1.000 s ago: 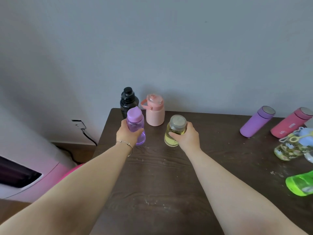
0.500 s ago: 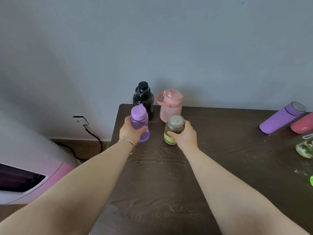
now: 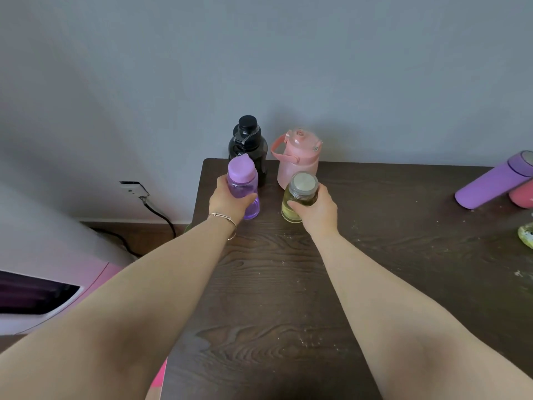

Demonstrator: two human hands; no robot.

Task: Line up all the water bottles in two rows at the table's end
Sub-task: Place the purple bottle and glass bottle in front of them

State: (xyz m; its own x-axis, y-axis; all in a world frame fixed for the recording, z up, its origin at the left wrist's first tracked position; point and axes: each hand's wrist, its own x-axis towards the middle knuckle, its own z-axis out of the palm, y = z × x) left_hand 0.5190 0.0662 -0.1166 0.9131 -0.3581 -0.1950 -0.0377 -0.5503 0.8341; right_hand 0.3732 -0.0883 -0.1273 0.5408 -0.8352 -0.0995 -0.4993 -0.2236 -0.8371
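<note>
While hands grip them, purple bottle (image 3: 242, 186) and yellow bottle (image 3: 298, 197) stand upright.

I count seven bottles on my table (image 3: 288, 284): two purple (image 3: 242, 187) (image 3: 490, 184), two pink (image 3: 298, 160) (image 3: 522, 194), one black (image 3: 247, 142), one yellow-green (image 3: 297, 197), one patterned at the edge (image 3: 526, 235). My two hands (image 3: 229, 202) (image 3: 317, 210) hold one bottle each.
</note>
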